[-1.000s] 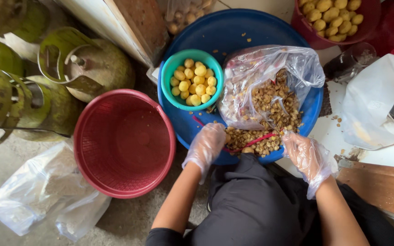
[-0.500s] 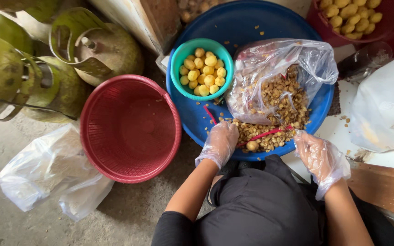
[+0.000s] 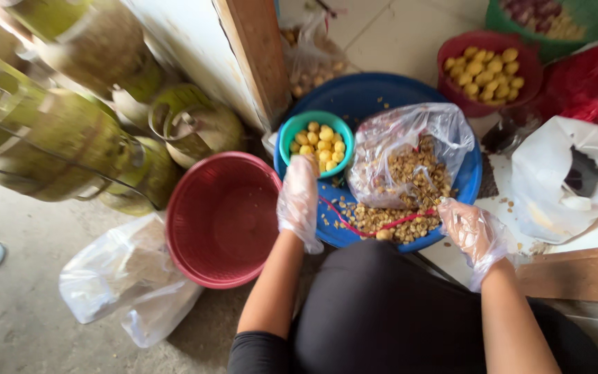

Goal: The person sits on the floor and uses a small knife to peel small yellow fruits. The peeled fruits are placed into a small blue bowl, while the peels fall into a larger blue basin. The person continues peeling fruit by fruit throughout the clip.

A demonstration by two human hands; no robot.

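Both my hands wear clear plastic gloves. My left hand (image 3: 300,197) reaches up to the rim of a small teal bowl (image 3: 292,129) full of yellow round pieces; whether it holds a piece I cannot tell. My right hand (image 3: 470,232) rests loosely curled at the near right edge of the big blue basin (image 3: 372,93). In the basin lies a clear plastic bag (image 3: 410,149) spilling small brown nut-like pieces (image 3: 389,218), with a red string across them.
An empty red basket (image 3: 219,221) stands left of the basin. Green gas cylinders (image 3: 70,131) crowd the upper left. A plastic bag (image 3: 129,277) lies on the floor. A red bowl of yellow pieces (image 3: 486,66) and a white bag (image 3: 576,180) are at the right.
My left hand has moved up from the brown pieces to the teal bowl. My right hand has shifted a little toward the basin's edge. The camera view has shifted.
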